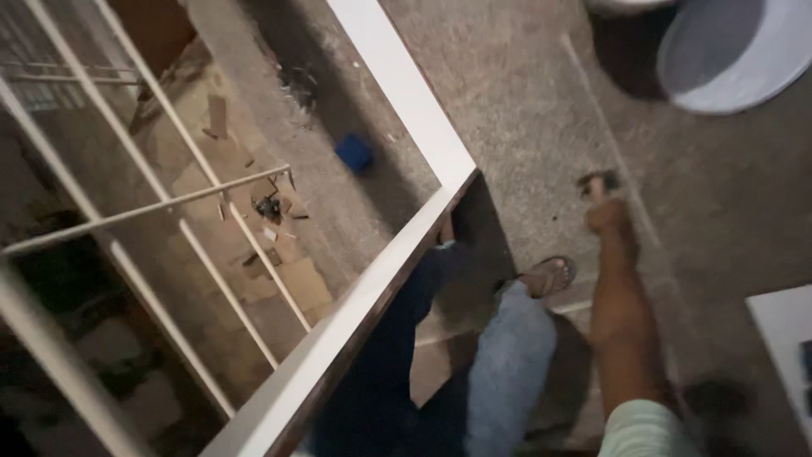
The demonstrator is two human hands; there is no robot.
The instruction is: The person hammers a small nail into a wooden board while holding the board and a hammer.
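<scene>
The person's right hand is stretched out low over the floor, with the bare arm and a pale green sleeve coming in from the bottom edge. The grip of this hand is closed around a small dark thing that sticks out at the top of the fist. The dark thing is blurry, so I cannot tell what it is. It sits just above the grey, speckled floor, near a thin pale line that runs across it. The left hand is not in the picture, so I cannot tell how its grip is. Below the arm you can see the person's leg in light blue jeans and a foot in a sandal flat on the floor. A white frame with thin white bars fills the left side and makes a corner close to the sandal. Through the bars you can see brown cardboard pieces lying on the ground, and a small blue box beside them. At the top right a big round grey tub sits on the floor, well apart from the hand. At the right edge there is the corner of a flat white board.
</scene>
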